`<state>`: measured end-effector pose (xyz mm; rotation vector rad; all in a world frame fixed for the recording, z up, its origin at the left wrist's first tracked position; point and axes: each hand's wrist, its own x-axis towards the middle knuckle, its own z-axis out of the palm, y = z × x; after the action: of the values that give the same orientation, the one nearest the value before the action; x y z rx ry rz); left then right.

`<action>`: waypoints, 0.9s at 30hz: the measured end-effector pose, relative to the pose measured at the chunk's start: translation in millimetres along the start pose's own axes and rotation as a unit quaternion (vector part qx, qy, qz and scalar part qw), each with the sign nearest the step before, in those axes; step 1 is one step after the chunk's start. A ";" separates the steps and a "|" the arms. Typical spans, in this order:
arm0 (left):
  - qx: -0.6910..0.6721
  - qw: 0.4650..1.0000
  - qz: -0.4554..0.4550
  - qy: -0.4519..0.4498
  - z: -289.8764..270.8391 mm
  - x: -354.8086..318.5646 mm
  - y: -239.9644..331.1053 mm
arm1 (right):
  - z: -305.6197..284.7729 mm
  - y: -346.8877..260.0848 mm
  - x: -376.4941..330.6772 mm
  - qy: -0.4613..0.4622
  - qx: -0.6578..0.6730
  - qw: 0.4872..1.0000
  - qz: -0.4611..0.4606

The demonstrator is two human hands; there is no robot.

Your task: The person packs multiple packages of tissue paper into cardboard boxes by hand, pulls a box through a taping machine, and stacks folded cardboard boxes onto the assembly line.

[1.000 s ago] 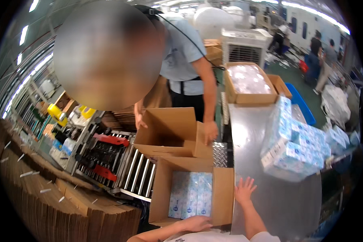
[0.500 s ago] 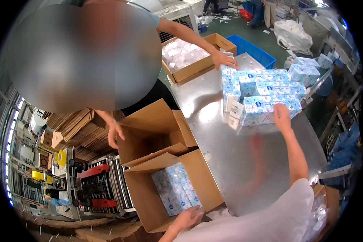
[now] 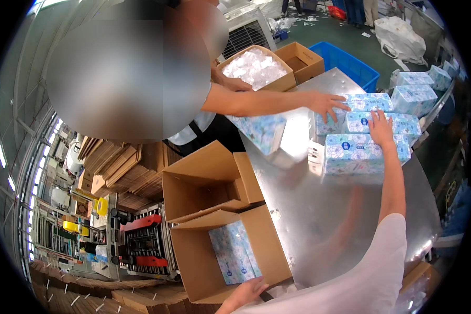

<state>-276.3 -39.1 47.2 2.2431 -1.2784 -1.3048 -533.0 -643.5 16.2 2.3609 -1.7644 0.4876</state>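
My right hand (image 3: 381,130) reaches across the metal table (image 3: 319,220), fingers spread, its fingertips on a blue-and-white patterned pack (image 3: 357,122) in the middle row. Its wrist passes over the nearest pack (image 3: 366,152). My left hand (image 3: 246,294) rests open at the near edge of an open carton (image 3: 193,267), fingers stretched out. Inside this carton lie several similar packs (image 3: 234,251). A co-worker's hand (image 3: 327,103) spreads over the far pack (image 3: 369,102). Below that arm, a blurred pack (image 3: 259,131) is at the table's left edge; what holds it is hidden.
A second open carton (image 3: 209,188) adjoins mine. Beyond the table are a carton of clear plastic (image 3: 256,68), a brown carton (image 3: 301,62) and a blue bin (image 3: 345,63). More packs (image 3: 414,99) stand at right. Folded cardboard (image 3: 118,162) and a roller conveyor (image 3: 144,235) are left.
My right hand has moved from the nearest pack to the one behind it. The upright pack at the row's left end has moved left, while the co-worker's hand has come over the far pack.
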 end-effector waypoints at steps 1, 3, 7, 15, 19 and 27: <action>0.009 1.000 -0.011 -0.009 3.7 -0.3 -2.3 | -0.5 -2.0 0.2 -0.001 0.015 1.000 -0.004; 0.044 0.998 -0.024 -0.023 14.1 -1.2 -12.9 | -7.5 -9.1 0.9 -0.004 0.046 0.999 -0.015; 0.044 0.999 -0.004 -0.017 11.2 0.5 8.9 | -17.5 -3.7 1.5 0.050 0.079 0.994 -0.064; 0.046 0.999 -0.001 -0.006 2.6 3.9 25.0 | -9.7 -25.1 -6.8 -0.070 0.008 0.993 -0.091; 0.046 0.999 -0.001 -0.016 15.0 4.3 4.0 | -33.4 -66.6 -22.2 0.086 0.089 0.978 -0.170; 0.038 0.996 -0.050 -0.062 2.2 7.2 22.6 | 4.4 14.6 35.3 0.147 0.021 0.988 0.040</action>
<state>-289.2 -57.5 54.9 2.3388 -1.2919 -1.4746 -537.2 -681.0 23.4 2.1173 -1.7295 0.8434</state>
